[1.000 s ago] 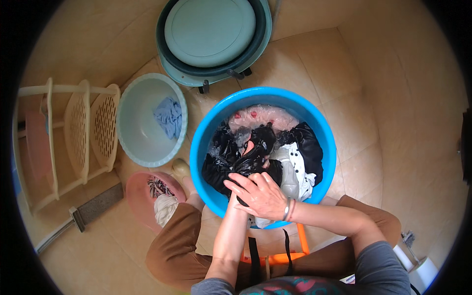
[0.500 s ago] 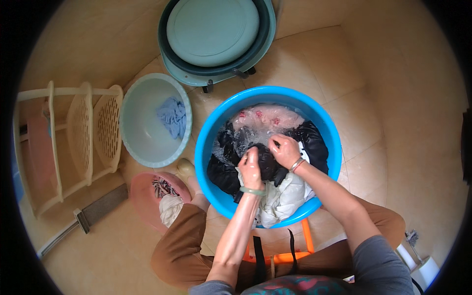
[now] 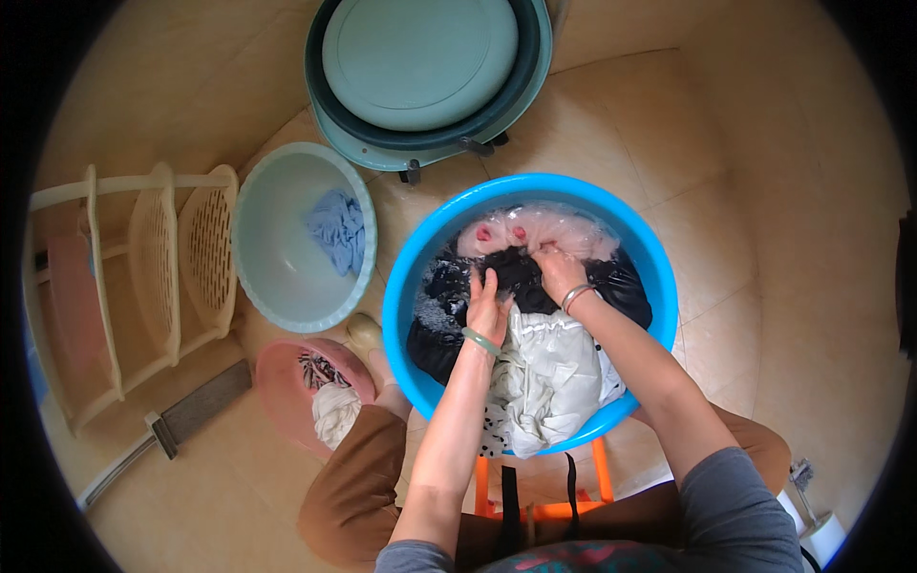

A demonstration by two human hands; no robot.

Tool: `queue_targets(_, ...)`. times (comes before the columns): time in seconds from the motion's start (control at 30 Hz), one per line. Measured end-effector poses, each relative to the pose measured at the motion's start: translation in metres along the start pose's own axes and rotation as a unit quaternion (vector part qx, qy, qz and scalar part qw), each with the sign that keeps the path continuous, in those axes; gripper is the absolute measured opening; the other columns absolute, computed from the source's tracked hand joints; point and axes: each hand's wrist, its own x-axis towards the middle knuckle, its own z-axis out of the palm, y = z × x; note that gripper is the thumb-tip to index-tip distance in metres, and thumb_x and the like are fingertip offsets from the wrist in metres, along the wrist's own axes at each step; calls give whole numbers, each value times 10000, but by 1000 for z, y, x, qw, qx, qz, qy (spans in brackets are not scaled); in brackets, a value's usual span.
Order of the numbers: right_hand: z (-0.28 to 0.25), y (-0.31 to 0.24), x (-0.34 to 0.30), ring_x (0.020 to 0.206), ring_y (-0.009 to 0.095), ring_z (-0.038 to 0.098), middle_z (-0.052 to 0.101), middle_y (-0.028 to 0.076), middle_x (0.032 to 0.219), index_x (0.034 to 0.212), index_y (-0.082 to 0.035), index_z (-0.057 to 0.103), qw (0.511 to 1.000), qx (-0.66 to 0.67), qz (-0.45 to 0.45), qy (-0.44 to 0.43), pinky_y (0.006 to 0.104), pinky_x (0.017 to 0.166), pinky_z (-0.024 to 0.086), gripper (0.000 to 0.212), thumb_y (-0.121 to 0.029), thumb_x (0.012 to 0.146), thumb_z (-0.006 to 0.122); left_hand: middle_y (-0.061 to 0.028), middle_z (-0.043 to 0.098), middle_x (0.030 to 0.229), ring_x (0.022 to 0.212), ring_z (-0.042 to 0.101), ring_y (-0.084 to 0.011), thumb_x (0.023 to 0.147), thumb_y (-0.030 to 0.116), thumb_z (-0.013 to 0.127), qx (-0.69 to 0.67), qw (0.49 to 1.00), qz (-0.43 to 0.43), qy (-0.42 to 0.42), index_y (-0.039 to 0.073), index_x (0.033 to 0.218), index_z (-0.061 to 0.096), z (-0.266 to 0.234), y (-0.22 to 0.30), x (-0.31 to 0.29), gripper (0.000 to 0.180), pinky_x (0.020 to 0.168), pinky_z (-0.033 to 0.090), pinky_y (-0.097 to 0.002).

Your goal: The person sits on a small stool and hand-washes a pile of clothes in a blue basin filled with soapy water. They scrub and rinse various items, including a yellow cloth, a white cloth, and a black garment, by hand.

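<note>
A big blue tub [image 3: 398,368] holds wet laundry in sudsy water. My right hand [image 3: 561,277] pinches a black garment [image 3: 517,276] near the tub's middle. At the left edge of the same garment, my left hand [image 3: 487,307] has its thumb and fingers on it; the cloth hides part of the grip. White cloth [image 3: 554,368] is heaped at the near side, over the rim. Behind my hands floats a pale pink garment with red spots [image 3: 544,231]. Other dark wet cloth [image 3: 626,291] lies at the tub's right side.
To the left stands a pale green basin [image 3: 277,253] with a blue cloth. A pink basin [image 3: 277,392] holds clothes pegs and white cloth. A cream rack [image 3: 158,258] and a squeegee-like tool [image 3: 201,406] are farther left. Folded green tubs [image 3: 420,62] stand behind; an orange stool [image 3: 600,468] is nearest me.
The black garment has gone from a bunch between my hands to spread lower and farther back. My right hand has moved slightly away from me. More of the white cloth shows.
</note>
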Motion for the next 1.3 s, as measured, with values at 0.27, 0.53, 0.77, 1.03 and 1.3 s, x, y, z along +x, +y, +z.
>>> queue_targets(0.27, -60, -53, -45, 1044, 360, 548, 565, 153, 1157, 1055, -91, 640, 949, 248, -178, 73, 437, 905, 461, 448, 72, 648, 549, -64, 520, 1342, 1193, 532, -213, 910, 131, 656, -65, 997, 24, -29, 178, 1474, 298, 2, 10, -6, 670, 1006, 432, -371)
queue_targets(0.53, -134, -139, -122, 904, 242, 509, 537, 59, 1181, 1107, -91, 620, 925, 239, -294, -18, 364, 804, 456, 381, -46, 729, 605, -94, 551, 1059, 879, 590, -204, 922, 253, 619, -179, 957, -122, -193, 222, 1353, 437, 11, 32, -53, 469, 693, 550, -326)
queue_targets(0.77, -113, -172, -117, 859, 205, 493, 515, 9, 1105, 1130, -267, 651, 959, 82, -171, 211, 340, 669, 417, 456, -392, 697, 717, -61, 582, 990, 856, 602, -182, 933, 256, 591, -217, 908, -212, -290, 160, 1247, 511, 4, 11, -65, 338, 711, 542, -315)
queue_targets(1.03, -98, -132, -79, 697, 265, 613, 536, 66, 837, 841, -128, 632, 920, 291, -150, 217, 360, 599, 523, 228, -264, 688, 730, -23, 618, 912, 831, 617, -158, 945, 261, 559, -203, 974, 5, -100, 90, 1126, 597, -4, -16, -46, 252, 731, 533, -302)
queue_targets(1.3, -41, -13, -38, 834, 405, 642, 678, 171, 897, 955, -85, 676, 972, 149, 104, 150, 463, 709, 524, 283, -318, 802, 629, -78, 641, 1157, 1060, 613, -217, 947, 308, 578, -151, 986, 50, 52, 23, 1167, 587, 36, 3, -66, 361, 943, 482, -351)
